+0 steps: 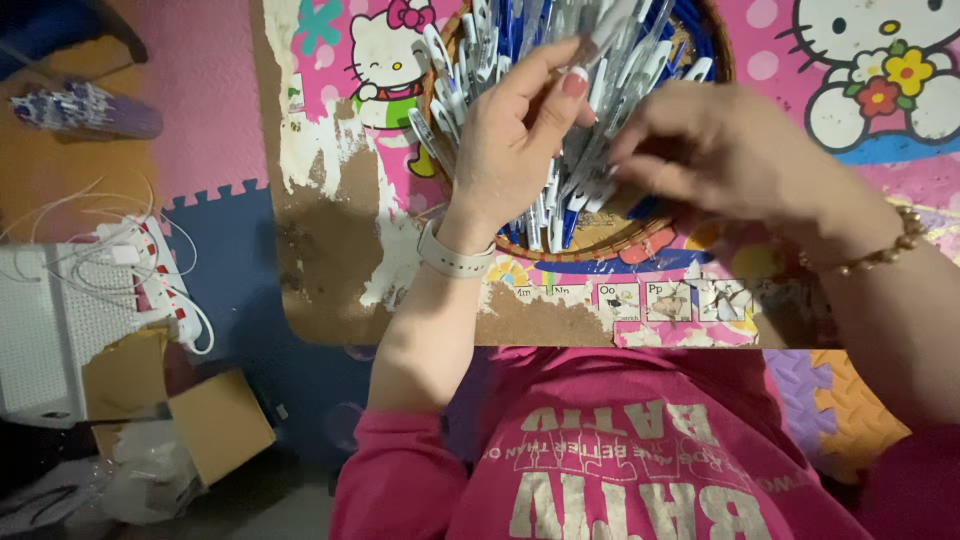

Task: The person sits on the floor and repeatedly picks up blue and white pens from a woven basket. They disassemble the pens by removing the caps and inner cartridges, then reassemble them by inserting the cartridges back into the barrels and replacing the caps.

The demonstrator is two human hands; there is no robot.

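A round woven basket full of several blue and white pens sits on a worn cartoon-printed board. My left hand, with a white watch on its wrist, pinches one pen between thumb and fingers above the basket. My right hand, a bead bracelet on its wrist, reaches into the pile from the right, its fingers curled among the pens; its motion blurs what it holds.
A white power strip with tangled cords lies at the left on foam mat tiles. A cardboard box sits at lower left. A wrapped bundle lies at upper left.
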